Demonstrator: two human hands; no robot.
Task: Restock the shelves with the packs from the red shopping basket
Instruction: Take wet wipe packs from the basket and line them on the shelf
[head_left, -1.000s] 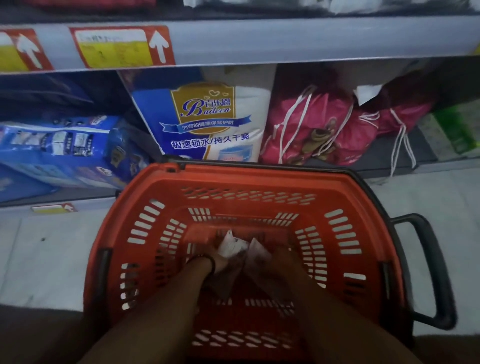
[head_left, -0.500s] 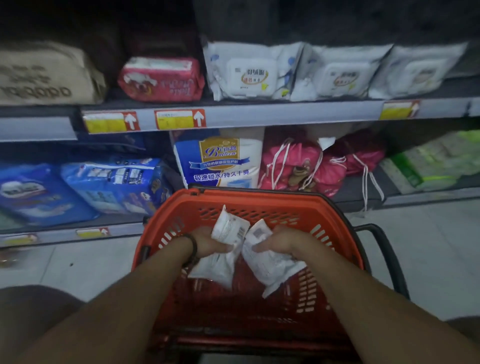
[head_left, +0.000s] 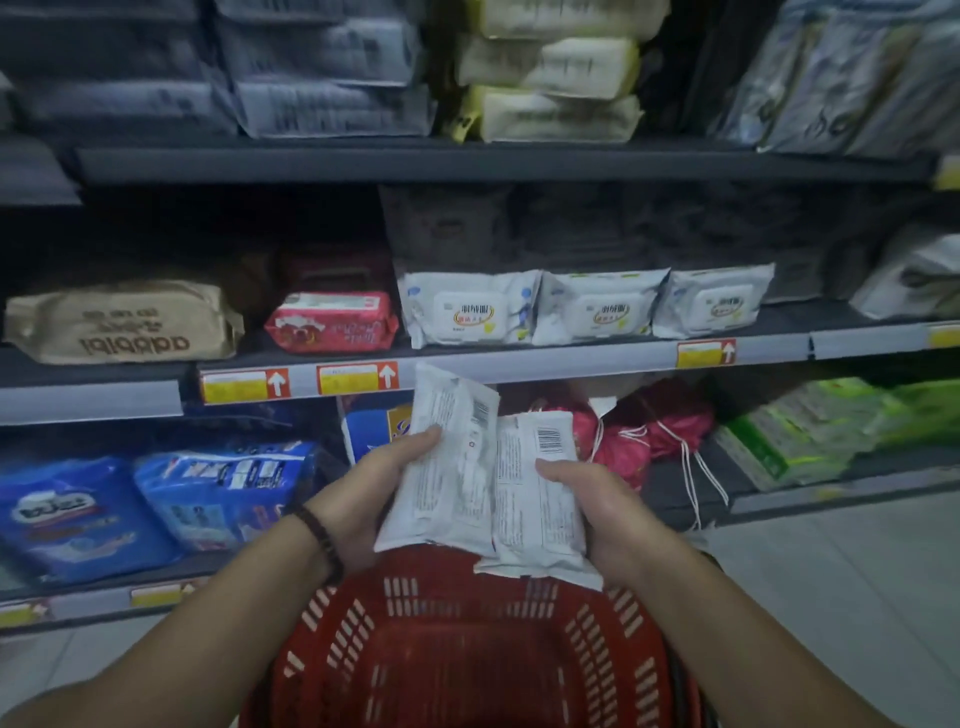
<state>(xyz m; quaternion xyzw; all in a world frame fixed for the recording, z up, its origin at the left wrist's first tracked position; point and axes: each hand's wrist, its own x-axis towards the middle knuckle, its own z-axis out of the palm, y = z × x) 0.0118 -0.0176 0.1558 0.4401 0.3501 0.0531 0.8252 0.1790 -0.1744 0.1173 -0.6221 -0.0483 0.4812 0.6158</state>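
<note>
Two packs (head_left: 441, 467), left hand (head_left: 371, 491) and right hand (head_left: 602, 506) gripping one each, hover above the red basket (head_left: 467, 654); shelving beside matching wipes (head_left: 467, 310) seems next

Dark beaded bracelet (head_left: 323, 539) on left wrist (head_left: 297, 546)

White packs (head_left: 452, 467) in left hand (head_left: 371, 493), right hand (head_left: 605, 512)
</note>
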